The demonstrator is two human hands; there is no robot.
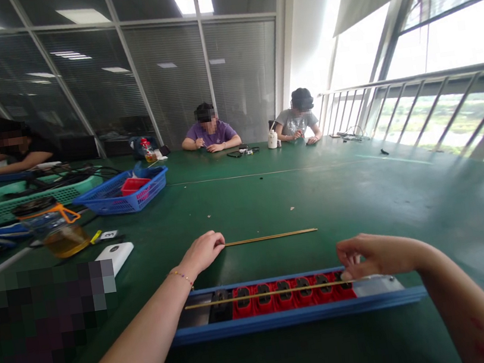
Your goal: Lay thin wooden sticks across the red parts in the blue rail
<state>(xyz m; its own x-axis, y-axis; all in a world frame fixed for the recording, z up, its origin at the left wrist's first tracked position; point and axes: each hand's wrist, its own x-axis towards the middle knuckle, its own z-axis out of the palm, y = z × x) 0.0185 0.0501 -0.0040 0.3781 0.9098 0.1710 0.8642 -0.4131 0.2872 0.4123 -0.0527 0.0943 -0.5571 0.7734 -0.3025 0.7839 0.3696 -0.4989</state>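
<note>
A long blue power strip housing (297, 317) lies across the green table in front of me, with several red socket inserts (291, 293) in it. My right hand (372, 254) pinches the right end of a thin brass strip (262, 294) laid along the inserts. My left hand (204, 250) is closed on the left end of a second brass strip (272, 237) that lies flat on the table behind the housing.
A blue basket (120, 194) with a red box, a green basket (15, 201), a clear jug (57, 228) and a white device (115, 256) stand at the left. Two people sit at the far table edge, others at far left. Railing and windows are on the right.
</note>
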